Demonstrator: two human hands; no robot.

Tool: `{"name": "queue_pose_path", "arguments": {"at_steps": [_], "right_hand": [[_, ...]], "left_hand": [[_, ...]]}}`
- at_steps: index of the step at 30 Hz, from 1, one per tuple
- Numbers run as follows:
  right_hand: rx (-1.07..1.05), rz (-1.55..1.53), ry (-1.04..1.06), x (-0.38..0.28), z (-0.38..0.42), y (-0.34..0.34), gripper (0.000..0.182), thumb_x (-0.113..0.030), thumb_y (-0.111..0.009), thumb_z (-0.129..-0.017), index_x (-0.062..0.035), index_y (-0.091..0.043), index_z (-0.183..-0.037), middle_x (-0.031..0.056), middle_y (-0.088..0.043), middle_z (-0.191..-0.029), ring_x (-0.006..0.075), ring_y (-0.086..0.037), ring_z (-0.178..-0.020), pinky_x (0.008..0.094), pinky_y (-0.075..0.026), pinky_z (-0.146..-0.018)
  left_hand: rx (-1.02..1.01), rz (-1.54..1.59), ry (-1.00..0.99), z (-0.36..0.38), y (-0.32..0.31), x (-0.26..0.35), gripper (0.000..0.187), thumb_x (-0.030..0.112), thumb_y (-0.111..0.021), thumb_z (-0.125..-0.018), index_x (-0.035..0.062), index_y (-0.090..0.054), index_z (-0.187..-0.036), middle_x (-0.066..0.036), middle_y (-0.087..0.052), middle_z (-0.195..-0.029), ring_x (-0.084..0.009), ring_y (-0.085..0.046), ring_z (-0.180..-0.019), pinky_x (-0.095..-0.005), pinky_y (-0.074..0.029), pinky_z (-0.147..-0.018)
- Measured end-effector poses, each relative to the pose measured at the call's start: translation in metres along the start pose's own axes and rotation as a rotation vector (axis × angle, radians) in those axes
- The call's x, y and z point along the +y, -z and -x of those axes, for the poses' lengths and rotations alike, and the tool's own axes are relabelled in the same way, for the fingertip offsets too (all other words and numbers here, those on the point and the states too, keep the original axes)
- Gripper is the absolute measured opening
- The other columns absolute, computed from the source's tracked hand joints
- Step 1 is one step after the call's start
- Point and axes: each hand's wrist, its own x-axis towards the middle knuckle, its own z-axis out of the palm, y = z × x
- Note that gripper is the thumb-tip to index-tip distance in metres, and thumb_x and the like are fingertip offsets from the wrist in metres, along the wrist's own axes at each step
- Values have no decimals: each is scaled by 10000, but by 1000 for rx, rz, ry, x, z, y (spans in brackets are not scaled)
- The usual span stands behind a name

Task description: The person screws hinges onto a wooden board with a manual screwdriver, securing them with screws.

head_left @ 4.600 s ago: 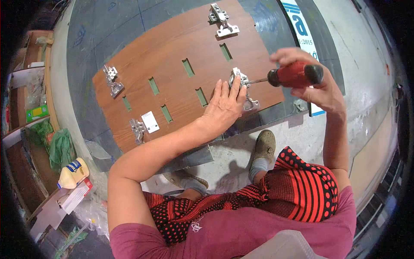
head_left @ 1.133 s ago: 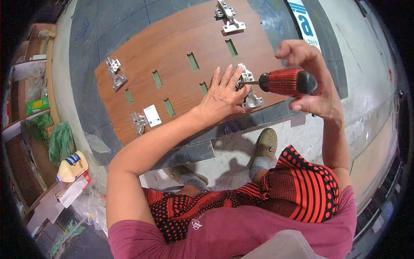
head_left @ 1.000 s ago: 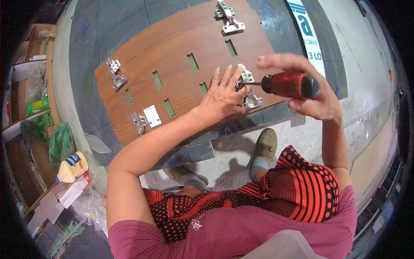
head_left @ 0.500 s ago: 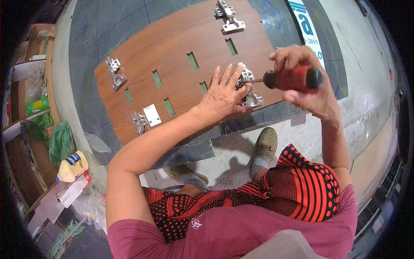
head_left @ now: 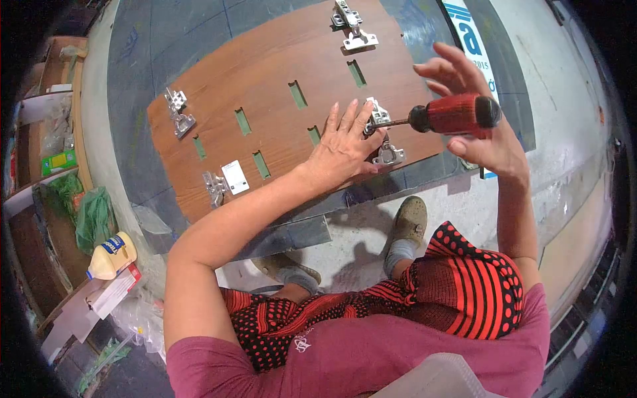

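Observation:
My left hand (head_left: 342,142) lies on a brown wood-look board (head_left: 219,83), three fingers spread flat. Its index finger and thumb press on a metal cabinet hinge (head_left: 387,154) near the board's right edge. A screwdriver (head_left: 458,115) with a red and black handle lies nearly sideways in view, its shaft running to the hinge beside my left fingertips. The tip is hidden there. My right hand (head_left: 488,146) is behind the handle, fingers stretched apart and thumb below, not wrapped round it.
More hinges lie on the board: one at the top (head_left: 355,30), one on the left (head_left: 178,114) and one at lower left (head_left: 214,188) beside a white card (head_left: 234,177). Green-bottomed slots (head_left: 297,94) cut the board. Shelves with a bottle (head_left: 111,256) and a green bag (head_left: 95,219) stand left.
My right hand has loosened from the screwdriver handle, its fingers opening outward and up. The handle has shifted slightly. My left hand stays put on the hinge.

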Motion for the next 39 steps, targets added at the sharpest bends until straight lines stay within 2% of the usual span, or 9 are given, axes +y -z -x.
{"name": "queue_pose_path", "arguments": {"at_steps": [2, 4, 10, 15, 21, 25, 30, 34, 39], "right_hand": [[-192, -46, -221, -8, 2, 3, 712, -165, -779, -694, -70, -432, -1309, 58, -569, -1077, 176, -538, -1081, 326, -424, -939], [-351, 159, -120, -2, 2, 11, 672, -150, -771, -705, -66, -446, -1288, 45, -579, -1037, 145, -554, -1014, 304, -437, -911], [-87, -140, -122, 5, 1, -4, 626, -184, -796, -718, -72, -460, -1234, 22, -566, -996, 145, -559, -967, 290, -455, -884], [-70, -44, -178, 4, 1, 3, 456, -177, -758, -762, -57, -537, -1143, 48, -625, -1010, 156, -594, -971, 292, -469, -883], [193, 35, -104, -8, -7, 32, 297, -239, -647, -864, -51, -579, -1083, 76, -665, -998, 165, -634, -942, 305, -512, -838], [394, 127, -8, -12, -12, 66, 432, -322, -543, -927, -18, -471, -1224, 181, -599, -1153, 238, -629, -1027, 334, -546, -857], [500, 54, 62, 0, -26, 75, 435, -293, -554, -925, 8, -469, -1227, 187, -608, -1136, 231, -629, -1022, 306, -549, -851], [546, -7, 18, 13, -43, 66, 440, -306, -575, -914, -5, -479, -1221, 173, -616, -1131, 217, -632, -1008, 310, -539, -864], [514, 204, 96, 27, -54, 64, 439, -306, -609, -895, -23, -503, -1213, 141, -634, -1105, 212, -631, -1005, 339, -527, -885]], "left_hand": [[-11, -2, -4, -1, -2, -1, 678, 454, -687, -724, 106, -448, -1254, -283, -264, -1415, -471, -292, -1301, -635, -211, -1040], [2, -9, -7, 0, -2, 0, 675, 456, -683, -727, 111, -446, -1256, -279, -265, -1416, -468, -293, -1301, -633, -210, -1041], [11, -26, -5, -1, -1, 1, 665, 451, -685, -730, 114, -454, -1254, -274, -271, -1414, -460, -299, -1299, -627, -210, -1043], [-25, -21, 19, -1, 0, 1, 731, 414, -747, -679, 133, -451, -1286, -258, -250, -1435, -464, -269, -1315, -637, -209, -1049], [-45, -18, 14, -5, 13, 1, 684, 487, -712, -703, 122, -482, -1234, -243, -316, -1394, -463, -273, -1312, -629, -212, -1054], [52, 83, 61, -14, 22, -10, 623, 497, -695, -726, 104, -522, -1177, -214, -413, -1321, -427, -308, -1302, -620, -225, -1050], [363, 4, 229, -60, 29, -52, 559, 397, -668, -794, 44, -499, -1194, -181, -501, -1185, -359, -447, -1154, -508, -345, -965], [432, -77, 365, -102, 22, -76, 543, 367, -674, -793, 52, -500, -1200, -192, -491, -1184, -368, -447, -1154, -533, -342, -980], [352, -200, 469, -125, 13, -78, 518, 334, -658, -812, 74, -488, -1227, -169, -531, -1104, -347, -506, -1017, -452, -391, -883]]}}
